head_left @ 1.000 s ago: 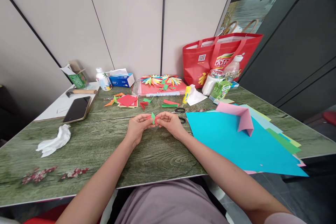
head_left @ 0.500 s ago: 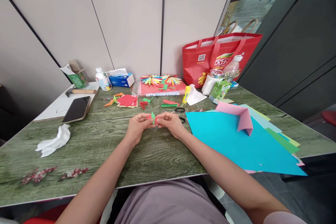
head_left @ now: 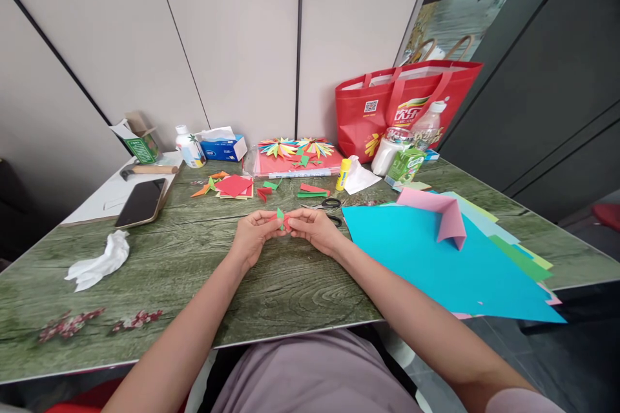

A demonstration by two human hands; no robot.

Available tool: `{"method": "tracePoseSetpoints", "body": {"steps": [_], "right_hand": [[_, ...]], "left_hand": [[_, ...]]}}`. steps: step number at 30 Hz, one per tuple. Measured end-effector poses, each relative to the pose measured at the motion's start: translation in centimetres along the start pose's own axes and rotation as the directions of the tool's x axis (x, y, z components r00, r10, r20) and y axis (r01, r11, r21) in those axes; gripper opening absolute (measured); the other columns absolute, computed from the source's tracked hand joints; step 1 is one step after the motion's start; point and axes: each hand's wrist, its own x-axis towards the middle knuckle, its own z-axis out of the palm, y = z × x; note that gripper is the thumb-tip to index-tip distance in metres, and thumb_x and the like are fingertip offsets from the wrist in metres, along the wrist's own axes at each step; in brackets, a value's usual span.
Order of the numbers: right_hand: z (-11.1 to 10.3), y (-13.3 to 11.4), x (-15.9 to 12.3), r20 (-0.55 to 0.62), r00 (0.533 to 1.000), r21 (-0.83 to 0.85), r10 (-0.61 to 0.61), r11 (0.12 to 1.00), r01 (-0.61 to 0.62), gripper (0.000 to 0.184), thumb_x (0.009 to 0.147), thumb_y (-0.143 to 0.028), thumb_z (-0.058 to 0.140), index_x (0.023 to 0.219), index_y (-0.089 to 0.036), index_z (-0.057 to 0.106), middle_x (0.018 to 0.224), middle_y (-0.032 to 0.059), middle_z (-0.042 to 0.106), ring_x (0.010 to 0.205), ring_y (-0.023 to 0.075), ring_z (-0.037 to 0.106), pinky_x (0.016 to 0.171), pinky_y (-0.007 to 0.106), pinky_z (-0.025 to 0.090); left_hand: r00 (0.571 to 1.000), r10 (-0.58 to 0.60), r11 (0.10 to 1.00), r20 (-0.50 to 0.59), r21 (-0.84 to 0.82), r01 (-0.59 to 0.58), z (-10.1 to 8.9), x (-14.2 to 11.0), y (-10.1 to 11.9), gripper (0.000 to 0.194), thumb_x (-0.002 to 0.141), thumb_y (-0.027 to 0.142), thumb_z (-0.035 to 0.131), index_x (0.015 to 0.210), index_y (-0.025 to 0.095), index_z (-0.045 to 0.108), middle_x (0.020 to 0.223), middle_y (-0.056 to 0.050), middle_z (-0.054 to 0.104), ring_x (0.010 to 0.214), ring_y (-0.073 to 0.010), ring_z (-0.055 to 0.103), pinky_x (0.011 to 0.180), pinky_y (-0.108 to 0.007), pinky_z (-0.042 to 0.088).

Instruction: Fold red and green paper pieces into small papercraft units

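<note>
A small red and green folded paper piece point(head_left: 281, 219) is pinched between my two hands above the wooden table. My left hand point(head_left: 252, 236) grips its left side with thumb and fingers. On its right side, my right hand point(head_left: 316, 227) pinches the red part; the fingertips cover some of the folds. Scissors point(head_left: 330, 203) with black handles lie just behind my right hand. Red and green folded strips point(head_left: 314, 191) rest beyond them. Further left are a small red folded piece point(head_left: 264, 193), a stack of red paper squares point(head_left: 235, 186) and orange and green folded shapes point(head_left: 211, 184).
Large blue paper point(head_left: 416, 258) covers the table's right, a pink folded sheet point(head_left: 436, 206) on top. A yellow glue stick point(head_left: 343, 174), tissue box point(head_left: 223, 147) and red bag point(head_left: 368, 116) stand behind. Leftward lie a phone point(head_left: 141, 202), hammer point(head_left: 150, 169) and crumpled tissue point(head_left: 99, 261).
The green tip of the paper piece has shifted slightly left between my fingers. Both hands keep their pinch in nearly the same place.
</note>
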Motion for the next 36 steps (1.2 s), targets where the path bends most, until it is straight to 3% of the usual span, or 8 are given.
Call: {"method": "tracePoseSetpoints", "body": {"steps": [10,17,22,25,28,32,36], "right_hand": [[0.0,-0.1,0.1,-0.034,0.999,-0.026,-0.02,0.999,0.019,0.018,0.058,-0.026,0.074,0.063,-0.014,0.061,0.057,-0.0021,0.064,0.051,0.0062,0.053,0.052,0.019,0.039],[0.6,0.8,0.2,-0.18,0.958,-0.265,-0.224,0.949,0.172,0.019,0.061,-0.027,0.07,0.063,-0.015,0.056,0.052,-0.0032,0.059,0.043,0.0072,0.049,0.044,0.02,0.039],[0.7,0.0,-0.2,0.064,0.953,-0.271,-0.295,0.914,0.301,0.016,0.072,-0.03,0.062,0.08,-0.016,0.061,0.068,0.0002,0.063,0.058,0.0107,0.058,0.057,0.025,0.049],[0.4,-0.5,-0.3,0.137,0.912,-0.367,-0.387,0.835,0.409,0.013,0.074,-0.027,0.062,0.081,-0.017,0.063,0.076,0.002,0.061,0.062,0.0106,0.058,0.061,0.026,0.049],[0.0,-0.6,-0.3,0.203,0.841,-0.523,-0.501,0.671,0.526,0.007,0.073,-0.024,0.064,0.076,-0.018,0.065,0.077,0.0032,0.06,0.069,0.0127,0.058,0.061,0.025,0.047],[-0.7,-0.7,-0.1,0.324,0.766,-0.645,-0.556,0.462,0.608,0.006,0.076,-0.022,0.062,0.076,-0.019,0.067,0.078,0.0047,0.062,0.073,0.0138,0.058,0.064,0.025,0.045],[-1.2,-1.1,-0.1,0.428,0.74,-0.663,-0.52,0.376,0.648,0.008,0.078,-0.024,0.06,0.079,-0.02,0.067,0.08,0.0042,0.062,0.072,0.0131,0.058,0.068,0.026,0.045]], "left_hand": [[0.998,0.038,0.996,0.057,0.073,-0.043,0.0,-0.1,0.0,0.033,0.046,0.019,0.08,0.069,0.01,0.058,0.06,-0.001,0.067,0.05,-0.0136,0.062,0.057,-0.029,0.053],[0.996,0.078,0.993,-0.031,0.096,-0.075,0.5,-0.4,-0.2,0.036,0.043,0.018,0.081,0.068,0.011,0.056,0.054,0.001,0.065,0.044,-0.0115,0.06,0.052,-0.025,0.051],[0.999,-0.045,0.999,-0.013,-0.01,0.045,-0.3,0.1,0.2,0.033,0.045,0.013,0.08,0.069,0.011,0.058,0.057,-0.001,0.066,0.048,-0.0114,0.061,0.054,-0.023,0.052],[0.987,-0.163,0.986,0.005,-0.031,0.164,-0.7,0.4,0.6,0.027,0.048,0.007,0.077,0.068,0.01,0.06,0.058,-0.001,0.066,0.051,-0.0106,0.061,0.054,-0.021,0.052],[0.968,-0.247,0.969,0.051,-0.003,0.247,-0.9,0.4,0.8,0.022,0.051,0.004,0.075,0.067,0.009,0.061,0.057,-0.002,0.066,0.051,-0.0097,0.061,0.054,-0.019,0.051],[0.965,-0.238,0.971,0.109,0.052,0.234,-1.1,0.4,0.9,0.024,0.05,0.007,0.077,0.069,0.009,0.063,0.062,-0.004,0.067,0.051,-0.0102,0.06,0.053,-0.02,0.051],[0.97,-0.199,0.977,0.143,0.107,0.184,-1.1,0.2,0.9,0.029,0.046,0.012,0.08,0.07,0.008,0.063,0.065,-0.004,0.067,0.051,-0.0118,0.061,0.053,-0.024,0.051]]}}
